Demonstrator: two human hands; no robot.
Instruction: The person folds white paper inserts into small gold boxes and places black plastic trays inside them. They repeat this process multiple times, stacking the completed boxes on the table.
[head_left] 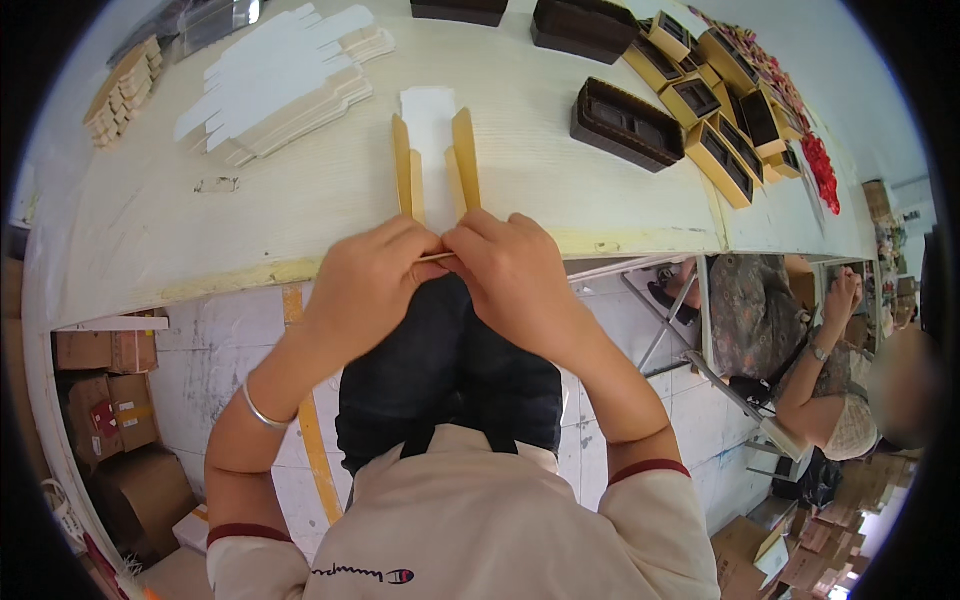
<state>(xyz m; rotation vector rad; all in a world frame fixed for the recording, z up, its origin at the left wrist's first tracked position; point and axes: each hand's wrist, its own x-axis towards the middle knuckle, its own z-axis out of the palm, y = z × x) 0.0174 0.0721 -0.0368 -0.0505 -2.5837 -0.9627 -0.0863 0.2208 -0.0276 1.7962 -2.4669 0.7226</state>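
Note:
A partly folded cardboard box blank (pixel 430 112), white inside with gold side walls standing up, lies at the table's front edge in front of me. My left hand (pixel 368 280) pinches its near end from the left. From the right, my right hand (pixel 512 272) grips the same end, its fingers closed close beside the left ones. A thin edge of card shows between the two thumbs. The fingers hide the rest of that near flap. The far end of the blank lies flat on the table.
A stack of flat white blanks (pixel 285 75) lies at the far left, beside a pile of small folded card pieces (pixel 122 95). Dark brown plastic trays (pixel 628 125) and several gold boxes (pixel 722 160) sit at the right, near red trimmings (pixel 820 172). Another person (pixel 825 375) sits at the right.

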